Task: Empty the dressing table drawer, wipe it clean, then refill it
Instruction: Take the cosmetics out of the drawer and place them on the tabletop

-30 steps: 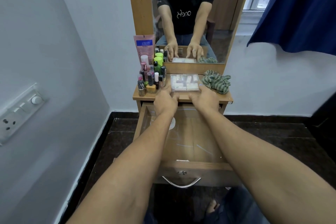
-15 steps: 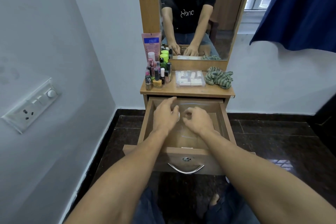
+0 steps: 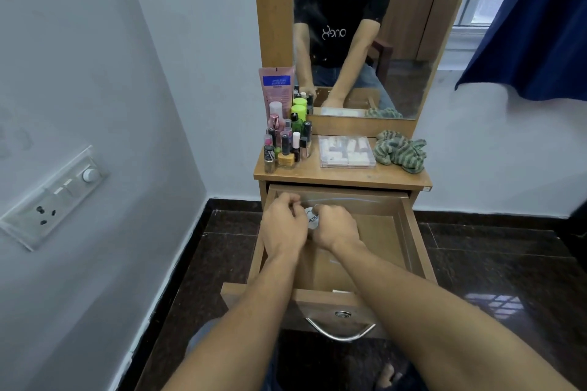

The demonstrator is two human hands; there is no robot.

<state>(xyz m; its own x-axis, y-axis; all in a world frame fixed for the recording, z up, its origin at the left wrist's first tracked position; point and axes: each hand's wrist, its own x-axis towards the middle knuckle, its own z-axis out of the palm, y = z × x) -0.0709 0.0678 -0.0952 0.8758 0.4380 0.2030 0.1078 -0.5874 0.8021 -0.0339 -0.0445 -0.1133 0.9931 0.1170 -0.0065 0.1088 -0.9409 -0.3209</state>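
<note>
white tub [image 3: 312, 218] betw both hands, in drawer [image 3: 403, 232]

You are looking at a light brown wooden drawer [image 3: 403, 232] with a silver handle [image 3: 341, 332]. Between your hands a small white round container [image 3: 312, 219] is showing dark lettering. On the brown tabletop [image 3: 365, 176] a cloth [image 3: 401, 151] is showing green and grey stripes, a clear box [image 3: 347, 151] is showing white and pale pieces, and a pink tube [image 3: 276, 86] is wearing a blue label. One bottle [image 3: 298, 113] is glowing lime green, another [image 3: 286, 160] yellow. The curtain [image 3: 533, 28] is hanging dark blue beside pale grey-white walls [image 3: 95, 73].
</note>
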